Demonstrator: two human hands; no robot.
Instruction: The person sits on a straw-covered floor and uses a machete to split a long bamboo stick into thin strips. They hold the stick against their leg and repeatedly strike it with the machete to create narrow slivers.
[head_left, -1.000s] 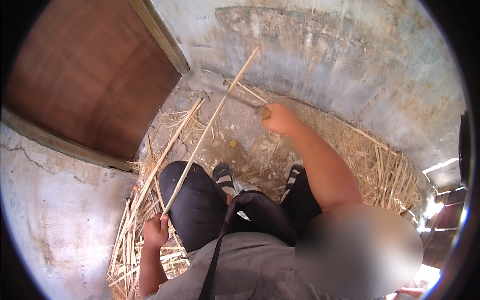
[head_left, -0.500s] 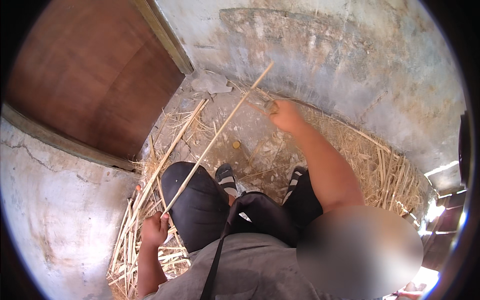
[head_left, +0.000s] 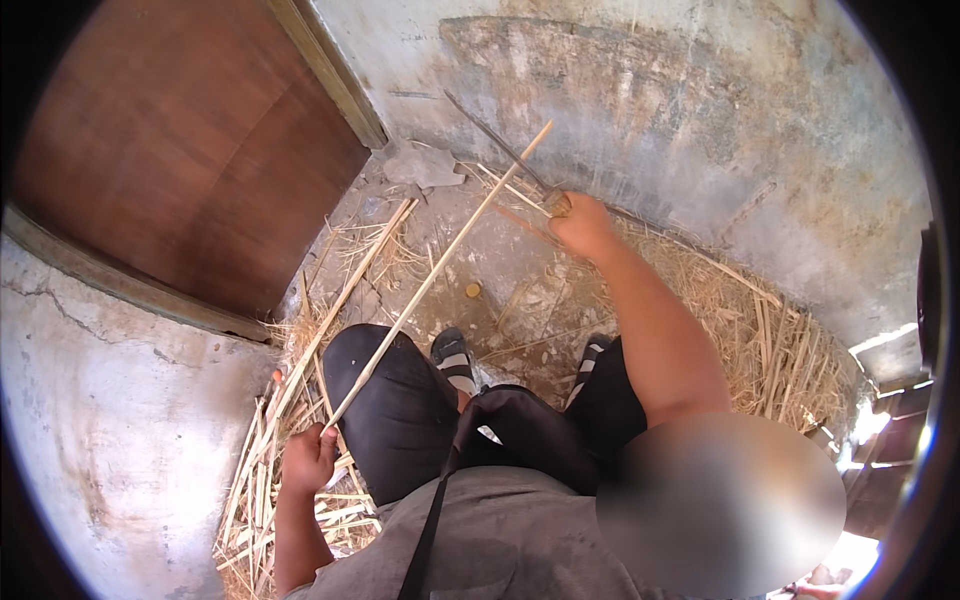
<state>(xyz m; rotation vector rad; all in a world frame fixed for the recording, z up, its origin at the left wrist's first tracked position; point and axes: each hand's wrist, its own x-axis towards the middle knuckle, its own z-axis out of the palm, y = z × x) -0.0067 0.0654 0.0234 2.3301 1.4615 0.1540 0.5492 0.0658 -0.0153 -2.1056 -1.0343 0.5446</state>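
Note:
My left hand [head_left: 310,458] is closed round the lower end of a long, pale wooden stick [head_left: 440,263]. The stick slants up and away across my left knee, and its far end is in the air near the wall. In my closed right hand [head_left: 583,226] is a long-bladed knife [head_left: 492,131] with a short, thick handle. Its dark, narrow blade points far left and crosses the stick close to the far tip. Whether blade and stick touch, I cannot tell.
Split sticks [head_left: 262,455] are heaped along my left side. Shavings and strips [head_left: 775,350] cover the floor on the right. A small yellow round thing [head_left: 473,290] lies between my feet. A stained wall [head_left: 680,110] stands ahead, a brown door panel [head_left: 190,150] at far left.
My right hand has moved slightly right and nearer. The knife blade, smeared before, now shows sharply, pointing far left. The stick's far tip has shifted a little right; my left hand stays put.

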